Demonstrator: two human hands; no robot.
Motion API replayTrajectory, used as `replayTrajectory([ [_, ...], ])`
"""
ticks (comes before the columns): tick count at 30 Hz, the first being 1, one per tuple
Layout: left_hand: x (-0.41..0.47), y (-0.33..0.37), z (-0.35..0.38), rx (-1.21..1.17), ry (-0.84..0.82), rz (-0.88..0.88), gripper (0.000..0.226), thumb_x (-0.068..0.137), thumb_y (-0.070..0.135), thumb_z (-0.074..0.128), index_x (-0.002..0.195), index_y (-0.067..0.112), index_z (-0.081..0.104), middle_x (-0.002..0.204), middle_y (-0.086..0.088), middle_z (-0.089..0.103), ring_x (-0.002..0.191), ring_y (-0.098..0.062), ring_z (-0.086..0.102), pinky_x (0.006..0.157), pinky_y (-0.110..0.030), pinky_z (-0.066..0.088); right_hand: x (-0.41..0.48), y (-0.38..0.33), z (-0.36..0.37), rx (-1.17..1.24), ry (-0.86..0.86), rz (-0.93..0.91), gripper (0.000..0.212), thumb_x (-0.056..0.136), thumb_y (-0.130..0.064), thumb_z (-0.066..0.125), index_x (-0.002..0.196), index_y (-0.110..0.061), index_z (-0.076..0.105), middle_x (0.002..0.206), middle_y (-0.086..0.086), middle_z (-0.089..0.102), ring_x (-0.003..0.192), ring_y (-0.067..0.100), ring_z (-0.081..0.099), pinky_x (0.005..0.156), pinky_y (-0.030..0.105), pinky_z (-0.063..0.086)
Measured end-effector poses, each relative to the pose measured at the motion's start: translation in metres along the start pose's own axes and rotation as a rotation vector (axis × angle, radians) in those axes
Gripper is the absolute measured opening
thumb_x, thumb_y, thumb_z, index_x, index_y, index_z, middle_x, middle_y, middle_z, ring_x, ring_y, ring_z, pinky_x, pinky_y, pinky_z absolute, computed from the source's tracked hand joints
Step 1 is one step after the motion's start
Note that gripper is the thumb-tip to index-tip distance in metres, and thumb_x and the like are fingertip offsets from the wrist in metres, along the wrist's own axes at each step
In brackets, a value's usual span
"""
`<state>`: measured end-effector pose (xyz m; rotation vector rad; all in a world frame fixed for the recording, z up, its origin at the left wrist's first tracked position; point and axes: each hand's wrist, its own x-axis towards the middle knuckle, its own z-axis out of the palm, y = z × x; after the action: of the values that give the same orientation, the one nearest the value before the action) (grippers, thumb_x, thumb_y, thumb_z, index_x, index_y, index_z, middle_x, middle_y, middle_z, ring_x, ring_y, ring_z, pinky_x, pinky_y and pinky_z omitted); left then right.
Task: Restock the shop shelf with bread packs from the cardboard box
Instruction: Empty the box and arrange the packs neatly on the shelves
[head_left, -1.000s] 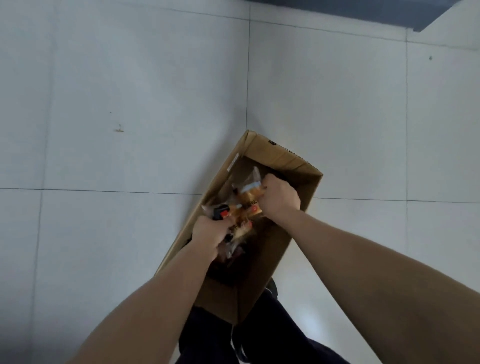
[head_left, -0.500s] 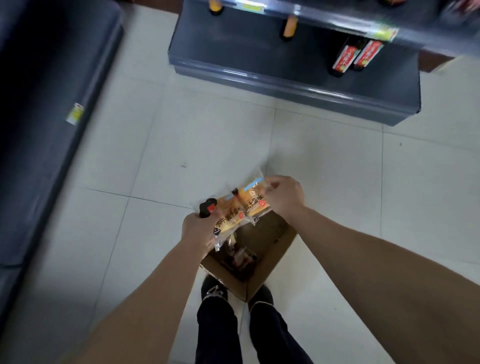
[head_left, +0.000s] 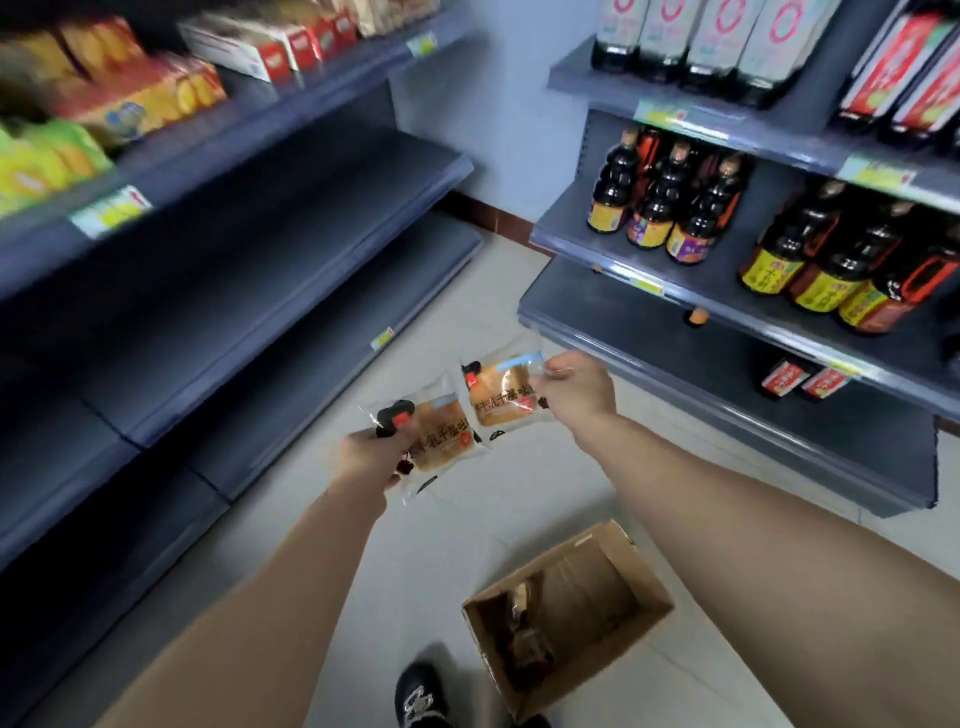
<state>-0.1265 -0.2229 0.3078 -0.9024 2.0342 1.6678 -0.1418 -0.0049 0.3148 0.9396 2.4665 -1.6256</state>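
Your left hand (head_left: 371, 456) grips one bread pack (head_left: 441, 444); your right hand (head_left: 576, 392) pinches a second pack (head_left: 501, 395) just beside it.

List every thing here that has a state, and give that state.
left hand, grips the left bread pack and a small black device.
right hand, pinches the right bread pack by its edge.
Both packs, sealed, held above the floor.
cardboard box, open, standing on the floor, wrapped items inside.
sauce bottles, upright, capped.
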Motion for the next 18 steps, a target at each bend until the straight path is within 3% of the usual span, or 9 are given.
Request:
replayTrajectory([
  [3, -0.021, 0.022, -0.049, -0.066, 0.088, 0.051, 0.023, 0.079, 0.025, 0.078, 0.076, 0.011, 0.060, 0.071, -0.004, 0.060, 0.059, -0.016, 0.053, 0.065, -0.032, 0.047, -0.019, -0.046, 0.015, 0.062, -0.061, -0.067, 0.022, 0.080, -0.017, 0.074, 0.073, -0.026, 0.055, 0.090, -0.003, 0.065, 0.093, 0.022, 0.066, 0.087, 0.036, 0.054],
  [8, -0.052, 0.049, -0.137, -0.218, 0.235, 0.105, 0.028, 0.072, 0.025, 0.084, 0.077, 0.006, 0.064, 0.069, -0.007, 0.061, 0.050, -0.017, 0.050, 0.053, -0.027, 0.045, -0.063, -0.118, 0.049, 0.036, -0.182, -0.208, 0.023, 0.082, -0.016, 0.073, 0.071, -0.025, 0.055, 0.092, -0.001, 0.065, 0.090, 0.021, 0.064, 0.081, 0.029, 0.051],
  [10, -0.064, 0.057, -0.170, -0.261, 0.290, 0.151, 0.024, 0.076, 0.020, 0.082, 0.079, 0.010, 0.060, 0.073, -0.004, 0.063, 0.055, -0.015, 0.056, 0.048, -0.025, 0.045, -0.083, -0.145, 0.067, 0.031, -0.215, -0.270, 0.018, 0.082, -0.015, 0.072, 0.072, -0.023, 0.059, 0.093, 0.000, 0.067, 0.091, 0.021, 0.065, 0.082, 0.029, 0.051],
  [15, -0.093, 0.068, -0.264, -0.342, 0.445, 0.228, 0.029, 0.074, 0.023, 0.083, 0.078, 0.016, 0.056, 0.087, -0.007, 0.066, 0.075, -0.023, 0.063, 0.075, -0.038, 0.057, -0.143, -0.207, 0.113, 0.061, -0.308, -0.368, 0.011, 0.083, -0.015, 0.071, 0.077, -0.019, 0.063, 0.091, 0.000, 0.069, 0.082, 0.018, 0.063, 0.055, 0.020, 0.043],
  [18, -0.110, 0.068, -0.322, -0.374, 0.506, 0.268, 0.027, 0.074, 0.023, 0.083, 0.075, 0.015, 0.056, 0.088, -0.009, 0.066, 0.073, -0.023, 0.059, 0.065, -0.035, 0.052, -0.185, -0.239, 0.141, 0.083, -0.349, -0.416, 0.008, 0.083, -0.015, 0.072, 0.079, -0.016, 0.066, 0.094, 0.001, 0.069, 0.085, 0.018, 0.064, 0.055, 0.020, 0.043],
])
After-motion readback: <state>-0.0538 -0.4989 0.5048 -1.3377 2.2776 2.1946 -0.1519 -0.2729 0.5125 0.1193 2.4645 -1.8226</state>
